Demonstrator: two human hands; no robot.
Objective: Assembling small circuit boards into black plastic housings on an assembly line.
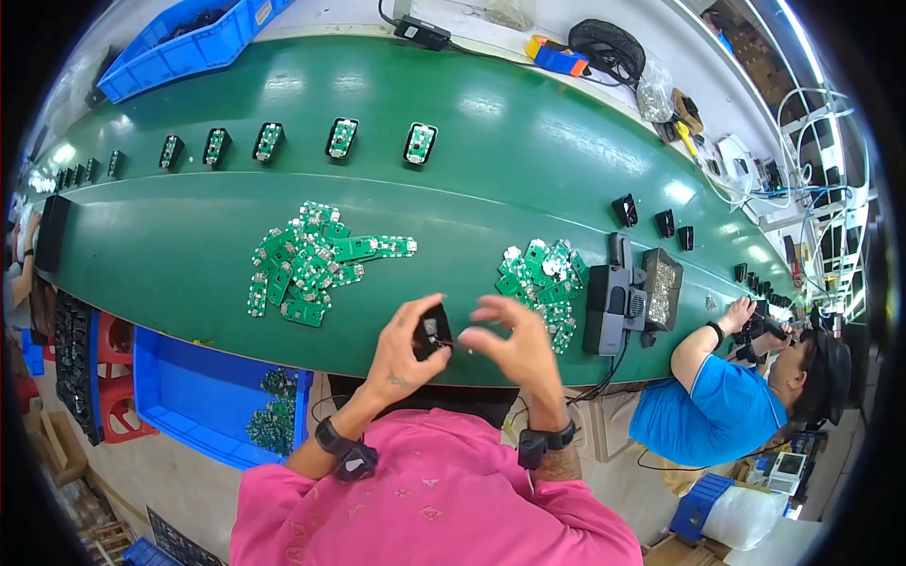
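Over the front edge of the green table, my left hand (400, 360) grips a small black plastic housing (435, 324), its open side showing a pale part and thin wires inside. Just to the right of it is my right hand (521, 347), fingers apart and curved, with nothing visible in them. A heap of green circuit boards (311, 262) lies beyond my left hand, and a second pile of circuit boards (540, 279) lies beyond my right. Further back, a row of black housings with boards in them (420, 143) runs off to the left.
To the right stand a grey-black device (609, 307) and a bin of small parts (662, 288), with several black housings (625, 210) behind. A co-worker in blue (713, 406) sits at the right. Blue crates (179, 57) (193, 415) are at the far left and below the table's edge.
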